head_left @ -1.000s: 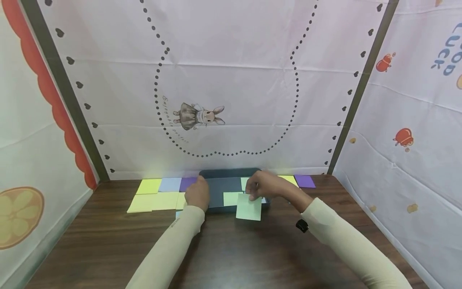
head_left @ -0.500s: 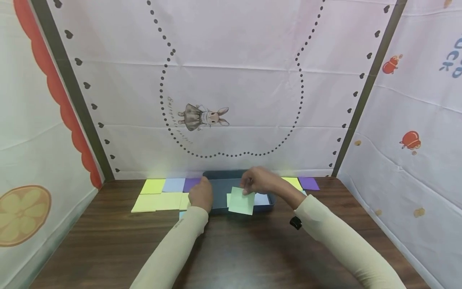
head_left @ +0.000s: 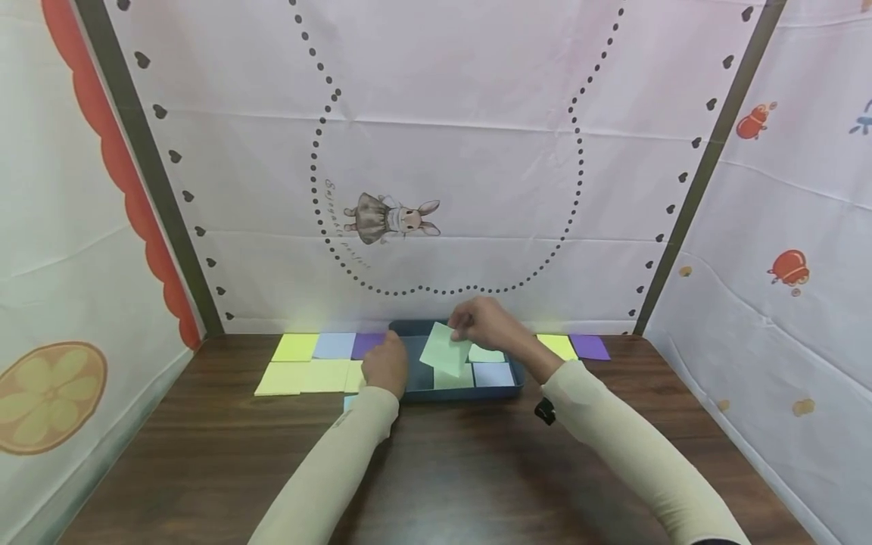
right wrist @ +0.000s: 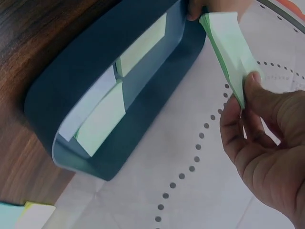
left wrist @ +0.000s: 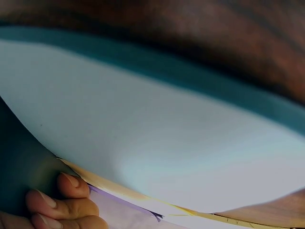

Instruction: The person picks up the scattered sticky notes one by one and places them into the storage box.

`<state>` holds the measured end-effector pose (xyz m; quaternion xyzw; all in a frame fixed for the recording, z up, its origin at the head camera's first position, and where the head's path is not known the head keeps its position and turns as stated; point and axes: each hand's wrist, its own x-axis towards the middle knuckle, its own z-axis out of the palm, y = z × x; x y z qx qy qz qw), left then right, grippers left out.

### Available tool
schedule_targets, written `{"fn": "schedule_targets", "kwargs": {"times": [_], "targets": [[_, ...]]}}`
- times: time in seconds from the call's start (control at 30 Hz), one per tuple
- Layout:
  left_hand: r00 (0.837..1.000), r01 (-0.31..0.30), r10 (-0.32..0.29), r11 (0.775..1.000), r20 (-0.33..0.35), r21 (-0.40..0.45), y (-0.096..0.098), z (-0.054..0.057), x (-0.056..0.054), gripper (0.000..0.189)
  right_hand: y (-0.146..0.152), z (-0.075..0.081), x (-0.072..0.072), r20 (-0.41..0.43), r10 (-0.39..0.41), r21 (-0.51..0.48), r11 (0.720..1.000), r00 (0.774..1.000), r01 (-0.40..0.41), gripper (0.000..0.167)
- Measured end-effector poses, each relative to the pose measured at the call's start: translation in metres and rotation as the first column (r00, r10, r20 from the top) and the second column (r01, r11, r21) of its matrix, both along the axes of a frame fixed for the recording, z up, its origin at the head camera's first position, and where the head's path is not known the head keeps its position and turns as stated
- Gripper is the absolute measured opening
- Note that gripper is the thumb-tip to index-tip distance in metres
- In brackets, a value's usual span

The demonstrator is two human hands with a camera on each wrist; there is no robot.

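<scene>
My right hand pinches a pale green pad of sticky notes at its corner, holding it tilted over the dark blue tray. In the right wrist view that pad shows its layered edge between thumb and fingers. My left hand grips the tray's left wall; its curled fingers show in the left wrist view. Inside the tray lie a green pad at the front, a pale blue pad to its right, and another green pad behind.
Left of the tray lie yellow pads, a light blue pad and a purple one. A large light blue pad fills the left wrist view. Yellow and purple pads lie right, near the back cloth.
My right hand has carried the green pad left and back, from the tray's front edge to above its middle, tilting it. My left hand has stayed at the tray's left wall.
</scene>
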<state>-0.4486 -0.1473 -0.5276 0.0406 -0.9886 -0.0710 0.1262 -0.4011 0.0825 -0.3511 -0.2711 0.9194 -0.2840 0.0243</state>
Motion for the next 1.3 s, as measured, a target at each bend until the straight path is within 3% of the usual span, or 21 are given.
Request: {"fn": "schedule_targets", "kwargs": {"times": [0.23, 0.57, 0.77, 0.9, 1.1, 1.2, 1.3], "targets": [[1.0, -0.007, 0.007, 1.0, 0.006, -0.011, -0.001, 0.002, -0.001, 0.027, -0.012, -0.011, -0.008, 0.007, -0.067, -0.025, 0.997, 0.998, 0.067, 0.016], [1.0, -0.003, 0.002, 1.0, -0.013, -0.029, -0.003, 0.002, -0.001, 0.028, -0.032, -0.02, -0.014, 0.052, -0.107, 0.108, 0.989, 0.993, 0.101, 0.013], [1.0, -0.011, 0.011, 1.0, -0.01, -0.027, -0.002, 0.001, -0.003, 0.026, -0.04, -0.028, -0.018, 0.075, -0.073, 0.153, 0.986, 0.995, 0.061, 0.011], [1.0, -0.023, 0.022, 0.999, -0.016, -0.034, 0.001, 0.003, -0.001, 0.024, -0.047, -0.036, -0.023, 0.058, -0.019, 0.182, 0.983, 0.998, 0.008, 0.009], [1.0, -0.018, 0.018, 0.999, -0.002, -0.051, 0.001, 0.003, 0.001, 0.028, -0.062, -0.054, -0.03, 0.024, 0.004, 0.203, 0.979, 1.0, -0.009, 0.009], [1.0, -0.021, 0.021, 0.999, -0.006, -0.037, 0.002, 0.003, 0.003, 0.028, -0.069, -0.085, -0.061, 0.05, 0.007, 0.219, 0.976, 0.999, -0.017, 0.011], [1.0, -0.024, 0.024, 1.0, -0.015, -0.015, 0.005, 0.013, 0.013, 0.028, -0.076, -0.117, -0.095, 0.092, 0.005, 0.233, 0.972, 0.996, -0.026, 0.013]]}}
